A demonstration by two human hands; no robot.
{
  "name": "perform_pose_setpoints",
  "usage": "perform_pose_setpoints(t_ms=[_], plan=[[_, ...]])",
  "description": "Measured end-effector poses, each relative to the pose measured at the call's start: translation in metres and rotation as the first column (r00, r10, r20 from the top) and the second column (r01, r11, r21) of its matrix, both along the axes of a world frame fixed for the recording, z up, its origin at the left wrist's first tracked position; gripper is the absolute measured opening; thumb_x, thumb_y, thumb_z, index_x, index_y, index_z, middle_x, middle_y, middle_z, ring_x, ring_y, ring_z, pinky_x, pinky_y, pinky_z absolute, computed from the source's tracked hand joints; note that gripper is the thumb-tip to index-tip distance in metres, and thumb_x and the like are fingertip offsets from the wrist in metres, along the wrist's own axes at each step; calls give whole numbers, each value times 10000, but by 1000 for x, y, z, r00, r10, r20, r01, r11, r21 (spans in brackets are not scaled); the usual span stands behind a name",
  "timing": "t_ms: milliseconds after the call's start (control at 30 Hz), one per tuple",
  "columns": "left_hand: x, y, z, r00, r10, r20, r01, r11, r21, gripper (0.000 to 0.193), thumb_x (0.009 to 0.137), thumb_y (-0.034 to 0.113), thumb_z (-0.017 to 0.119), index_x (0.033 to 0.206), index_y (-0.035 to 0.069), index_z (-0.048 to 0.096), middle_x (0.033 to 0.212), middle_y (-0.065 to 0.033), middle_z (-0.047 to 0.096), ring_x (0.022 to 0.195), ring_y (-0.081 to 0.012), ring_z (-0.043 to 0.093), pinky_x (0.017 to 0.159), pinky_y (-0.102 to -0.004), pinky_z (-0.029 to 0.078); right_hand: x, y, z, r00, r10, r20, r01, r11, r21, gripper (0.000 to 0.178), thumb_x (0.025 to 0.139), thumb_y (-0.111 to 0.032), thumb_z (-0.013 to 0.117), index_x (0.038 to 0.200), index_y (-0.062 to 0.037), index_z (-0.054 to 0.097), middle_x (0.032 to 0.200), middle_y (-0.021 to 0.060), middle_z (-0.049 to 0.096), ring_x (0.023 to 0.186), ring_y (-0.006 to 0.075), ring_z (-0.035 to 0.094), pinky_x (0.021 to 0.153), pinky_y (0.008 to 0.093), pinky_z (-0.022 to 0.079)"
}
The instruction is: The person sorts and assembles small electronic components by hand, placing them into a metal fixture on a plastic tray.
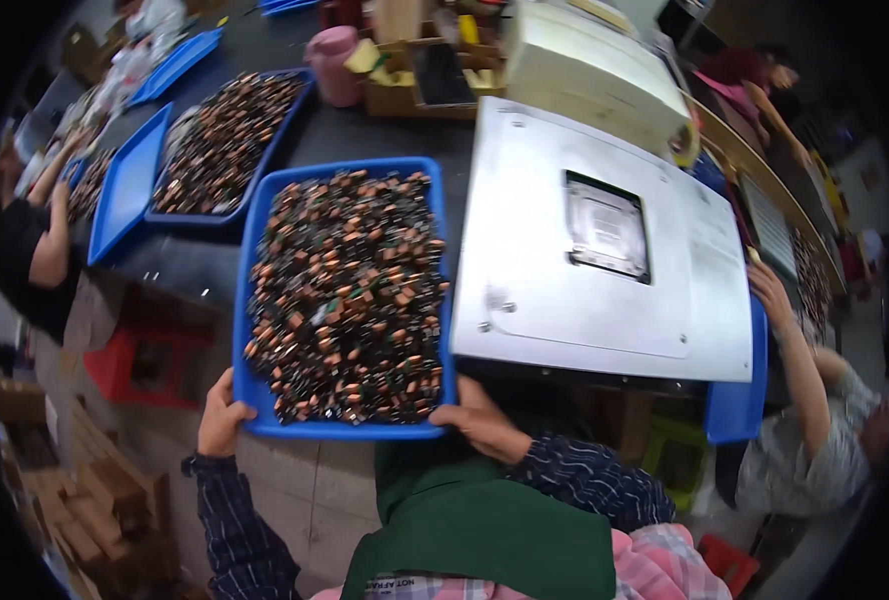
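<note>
A blue plastic tray (340,430) is heaped with small copper-coloured and black parts (350,290), some with green bits among them. My left hand (223,415) grips its near left corner, thumb over the rim. At the near right corner my right hand (483,420) holds the rim the same way. Both sets of fingers are partly hidden under or behind the tray. The tray's near end reaches past the edge of the dark table (375,140); whether its far end rests on the table, I cannot tell.
A silver metal machine top (535,290) with a recessed square window stands right of the tray. Another full blue tray (233,215) lies at far left. Behind are a pink jug (337,65) and a cardboard box (395,97). Co-workers sit on both sides. A red stool (150,365) is below left.
</note>
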State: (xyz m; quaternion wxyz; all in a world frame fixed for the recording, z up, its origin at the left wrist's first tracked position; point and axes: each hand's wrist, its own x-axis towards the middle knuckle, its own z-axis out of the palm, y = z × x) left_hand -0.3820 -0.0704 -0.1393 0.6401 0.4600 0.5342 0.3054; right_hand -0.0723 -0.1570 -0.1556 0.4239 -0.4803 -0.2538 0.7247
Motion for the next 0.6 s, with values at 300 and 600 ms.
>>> perform_pose_setpoints(t_ms=[300, 600], plan=[[38, 0, 7, 983, 18, 184, -4, 997, -72, 567, 551, -7, 452, 1118, -13, 431, 872, -30, 547, 701, -108, 544, 600, -202, 458, 2, -12, -12, 968, -113, 226, 78, 984, 159, 260, 701, -133, 541, 898, 29, 487, 792, 91, 521, 734, 154, 495, 658, 319, 419], [-30, -200, 49, 933, 213, 291, -245, 966, 77, 629, 541, 1, 437, 1166, -48, 387, 961, -74, 546, 793, -146, 548, 718, -251, 457, -64, -144, 54, 957, -80, 279, -28, 932, 361, 330, 591, -7, 442, 910, 30, 517, 749, 38, 552, 641, 96, 502, 572, 217, 411]])
